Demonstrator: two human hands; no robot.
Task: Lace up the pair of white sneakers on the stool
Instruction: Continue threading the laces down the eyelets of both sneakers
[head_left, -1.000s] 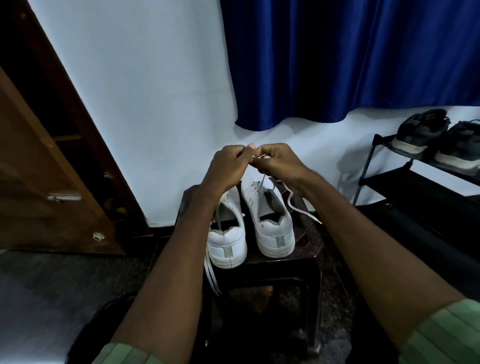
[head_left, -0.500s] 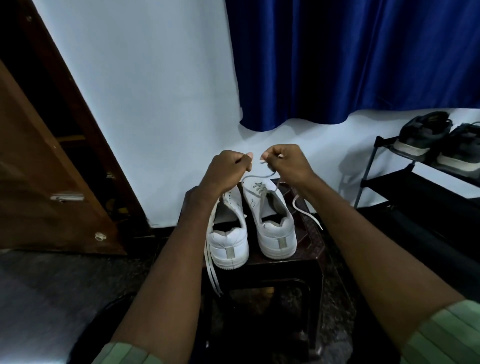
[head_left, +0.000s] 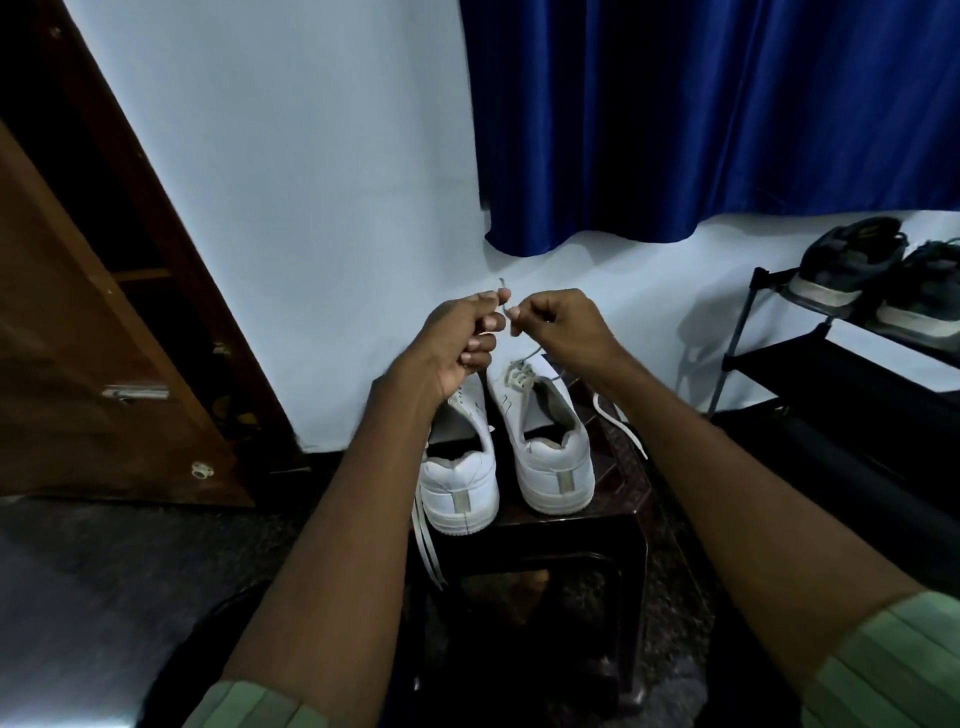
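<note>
Dim, bluish indoor light; deep shadows low; wide-angle edge bending.

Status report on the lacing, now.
Left hand and right hand: each has a grip on the lace, raised above the right sneaker. Left sneaker laces dangling off the stool. Nothing in the way.

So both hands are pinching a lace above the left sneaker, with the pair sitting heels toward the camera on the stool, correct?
Not quite. The head view shows the lace running down to the right sneaker, not the left sneaker. The rest holds: the left hand and right hand both pinch it, and the pair sits heels toward the camera on the stool.
</note>
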